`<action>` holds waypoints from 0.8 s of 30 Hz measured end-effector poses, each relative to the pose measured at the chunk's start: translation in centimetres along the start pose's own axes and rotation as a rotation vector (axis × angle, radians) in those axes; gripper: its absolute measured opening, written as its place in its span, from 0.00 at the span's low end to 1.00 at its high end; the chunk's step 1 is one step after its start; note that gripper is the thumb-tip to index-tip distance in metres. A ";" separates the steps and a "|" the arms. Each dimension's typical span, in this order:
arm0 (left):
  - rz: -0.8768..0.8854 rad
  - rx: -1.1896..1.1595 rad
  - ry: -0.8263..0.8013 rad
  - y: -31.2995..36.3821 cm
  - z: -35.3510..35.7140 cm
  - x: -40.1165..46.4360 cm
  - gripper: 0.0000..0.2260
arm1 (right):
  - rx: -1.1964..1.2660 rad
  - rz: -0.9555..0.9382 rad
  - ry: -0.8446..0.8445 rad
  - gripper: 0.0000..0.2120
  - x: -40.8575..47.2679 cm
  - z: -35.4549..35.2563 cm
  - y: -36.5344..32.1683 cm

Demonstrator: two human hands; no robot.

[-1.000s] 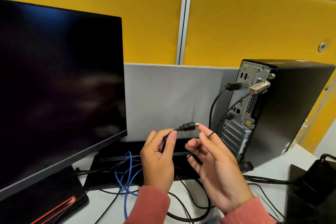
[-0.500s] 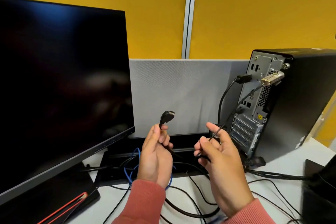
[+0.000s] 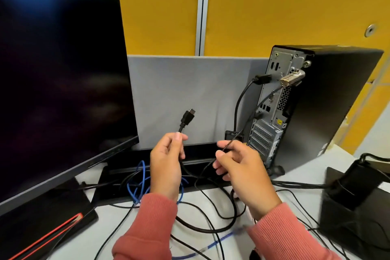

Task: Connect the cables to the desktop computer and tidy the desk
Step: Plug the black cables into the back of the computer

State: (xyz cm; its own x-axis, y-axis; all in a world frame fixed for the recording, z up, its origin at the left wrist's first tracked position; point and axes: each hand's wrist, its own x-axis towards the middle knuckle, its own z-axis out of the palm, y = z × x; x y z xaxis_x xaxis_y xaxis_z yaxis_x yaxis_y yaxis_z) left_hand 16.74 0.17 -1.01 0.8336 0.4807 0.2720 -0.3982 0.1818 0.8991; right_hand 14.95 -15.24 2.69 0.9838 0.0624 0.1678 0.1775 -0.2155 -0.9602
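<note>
Yellow partition panels back a white desk (image 3: 211, 200) strewn with tangled leads. Left hand (image 3: 166, 167) pinches a black flat-plug cable (image 3: 186, 118) upright; right hand (image 3: 242, 167) pinches a thin black wire (image 3: 238, 134) near the black tower computer (image 3: 312, 103) at right — tugging risks snagging plugged leads.

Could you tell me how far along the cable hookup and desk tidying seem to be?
Done: one black cable is plugged into the computer. In hand: the left hand holds an unconnected plug; the right hand pinches a thin wire. Left: loose cables, including a blue cable, sprawl over the desk.
</note>
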 end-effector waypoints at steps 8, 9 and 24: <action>0.065 0.147 -0.039 -0.1 0.6 -0.7 0.16 | -0.330 -0.427 0.141 0.13 0.3 -6.1 -7.7; 0.066 0.163 -0.050 -0.2 0.6 -0.7 0.16 | -0.312 -0.554 0.230 0.12 0.7 -6.9 -9.2; 0.121 0.233 -0.063 0.6 0.5 -0.9 0.16 | -0.549 -0.792 0.630 0.10 9.7 -11.1 -8.6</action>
State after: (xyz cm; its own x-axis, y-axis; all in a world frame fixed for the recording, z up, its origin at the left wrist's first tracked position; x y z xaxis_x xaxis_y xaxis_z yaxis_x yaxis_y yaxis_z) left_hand 15.96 -0.63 -0.57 0.8103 0.4312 0.3967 -0.4039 -0.0795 0.9114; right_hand 23.22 -23.66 15.04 0.4019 -0.0949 0.9107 0.5857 -0.7379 -0.3354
